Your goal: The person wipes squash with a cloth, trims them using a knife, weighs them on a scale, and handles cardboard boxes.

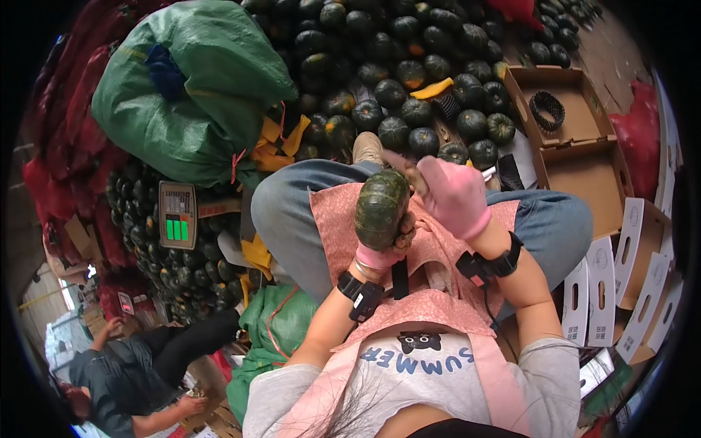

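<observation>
A dark green pumpkin (pixel 382 209) is held upright above my lap. My left hand (pixel 387 252), in a pink glove with dark, dirty fingertips, is wrapped round its lower right side. Beside the pumpkin's upper right is my right hand (pixel 450 191), also in a pink glove, with its fingers closed. Something thin and blurred shows at those fingertips, too unclear to name. A pink patterned apron (pixel 332 219) lies over my lap beneath both hands.
Many pumpkins (pixel 418 112) are heaped ahead. A large green sack (pixel 212 80) and a scale (pixel 177 215) are at the left. Open cardboard boxes (pixel 584 169) and upright white cartons (pixel 600 292) stand at the right. Another person (pixel 120 379) sits at the lower left.
</observation>
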A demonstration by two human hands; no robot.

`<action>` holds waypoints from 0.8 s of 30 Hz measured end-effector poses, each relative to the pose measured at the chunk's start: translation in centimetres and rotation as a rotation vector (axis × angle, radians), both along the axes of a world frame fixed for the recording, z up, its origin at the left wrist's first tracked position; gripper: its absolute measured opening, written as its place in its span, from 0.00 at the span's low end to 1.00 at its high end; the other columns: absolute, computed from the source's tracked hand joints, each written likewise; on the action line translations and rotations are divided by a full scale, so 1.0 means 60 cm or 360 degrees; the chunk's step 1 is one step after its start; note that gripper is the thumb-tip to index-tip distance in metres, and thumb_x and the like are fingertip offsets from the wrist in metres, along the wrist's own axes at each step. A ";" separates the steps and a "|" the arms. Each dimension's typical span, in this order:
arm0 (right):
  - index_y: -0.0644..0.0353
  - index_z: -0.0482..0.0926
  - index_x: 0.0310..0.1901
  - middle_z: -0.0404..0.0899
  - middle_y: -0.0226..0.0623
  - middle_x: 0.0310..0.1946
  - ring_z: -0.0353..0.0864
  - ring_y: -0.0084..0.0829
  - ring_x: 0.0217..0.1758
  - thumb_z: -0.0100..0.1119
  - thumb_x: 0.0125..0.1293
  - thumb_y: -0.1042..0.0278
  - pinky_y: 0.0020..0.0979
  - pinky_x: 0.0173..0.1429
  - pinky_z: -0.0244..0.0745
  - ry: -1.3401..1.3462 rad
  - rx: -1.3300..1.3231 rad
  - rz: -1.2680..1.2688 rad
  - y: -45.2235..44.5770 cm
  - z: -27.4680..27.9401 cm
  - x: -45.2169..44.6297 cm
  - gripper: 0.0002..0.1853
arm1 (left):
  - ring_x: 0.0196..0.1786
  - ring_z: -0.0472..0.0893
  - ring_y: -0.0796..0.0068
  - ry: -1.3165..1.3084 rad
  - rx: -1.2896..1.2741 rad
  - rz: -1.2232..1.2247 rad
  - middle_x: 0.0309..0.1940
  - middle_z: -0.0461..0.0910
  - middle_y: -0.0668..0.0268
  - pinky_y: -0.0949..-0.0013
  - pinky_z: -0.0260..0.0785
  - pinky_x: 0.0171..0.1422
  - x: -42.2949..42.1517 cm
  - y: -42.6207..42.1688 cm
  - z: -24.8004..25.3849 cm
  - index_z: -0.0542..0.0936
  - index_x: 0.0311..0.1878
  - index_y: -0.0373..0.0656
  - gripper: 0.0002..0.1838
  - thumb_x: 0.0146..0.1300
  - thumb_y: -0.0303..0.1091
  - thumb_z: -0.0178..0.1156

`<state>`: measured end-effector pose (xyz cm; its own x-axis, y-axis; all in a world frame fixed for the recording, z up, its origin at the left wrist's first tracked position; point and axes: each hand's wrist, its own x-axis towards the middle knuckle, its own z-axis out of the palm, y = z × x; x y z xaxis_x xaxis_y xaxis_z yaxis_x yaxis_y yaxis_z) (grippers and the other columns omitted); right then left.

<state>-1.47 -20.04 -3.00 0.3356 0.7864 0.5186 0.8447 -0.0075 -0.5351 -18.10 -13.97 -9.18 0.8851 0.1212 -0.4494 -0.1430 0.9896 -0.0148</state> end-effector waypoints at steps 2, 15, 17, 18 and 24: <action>0.54 0.68 0.29 0.70 0.36 0.15 0.74 0.39 0.16 0.54 0.66 0.59 0.35 0.20 0.66 0.0197 0.0056 0.0322 0.000 0.013 0.001 0.11 | 0.14 0.69 0.72 -0.0012 0.0104 0.0043 0.23 0.74 0.62 0.76 0.60 0.14 -0.006 0.000 -0.035 0.76 0.52 0.49 0.26 0.63 0.60 0.47; 0.56 0.72 0.36 0.78 0.49 0.24 0.79 0.52 0.32 0.50 0.68 0.52 0.45 0.33 0.71 0.0698 -0.0510 -0.0082 0.000 -0.079 0.054 0.15 | 0.60 0.72 0.66 -0.0065 0.0984 0.0337 0.58 0.70 0.59 0.60 0.67 0.64 0.032 0.018 0.093 0.62 0.65 0.42 0.35 0.58 0.43 0.63; 0.57 0.72 0.33 0.77 0.49 0.23 0.78 0.54 0.33 0.51 0.68 0.56 0.46 0.33 0.71 0.1209 -0.0627 -0.0230 -0.005 -0.065 0.054 0.13 | 0.62 0.71 0.64 -0.0081 0.1016 0.0450 0.59 0.70 0.59 0.59 0.66 0.65 0.030 0.017 0.093 0.62 0.65 0.44 0.34 0.60 0.48 0.61; 0.58 0.72 0.32 0.77 0.50 0.23 0.78 0.55 0.33 0.52 0.68 0.58 0.46 0.32 0.71 0.1467 -0.0684 -0.0307 -0.006 -0.054 0.053 0.12 | 0.62 0.71 0.64 -0.0136 0.0865 0.0488 0.60 0.69 0.60 0.58 0.66 0.65 0.029 0.020 0.094 0.62 0.66 0.44 0.34 0.61 0.49 0.59; 0.55 0.66 0.50 0.78 0.45 0.35 0.81 0.48 0.39 0.57 0.64 0.68 0.40 0.40 0.74 0.0701 -0.0258 -0.0572 -0.011 -0.075 0.079 0.15 | 0.64 0.69 0.63 -0.0060 0.1085 0.0629 0.65 0.64 0.59 0.57 0.63 0.68 0.027 0.027 0.093 0.60 0.68 0.41 0.40 0.61 0.59 0.55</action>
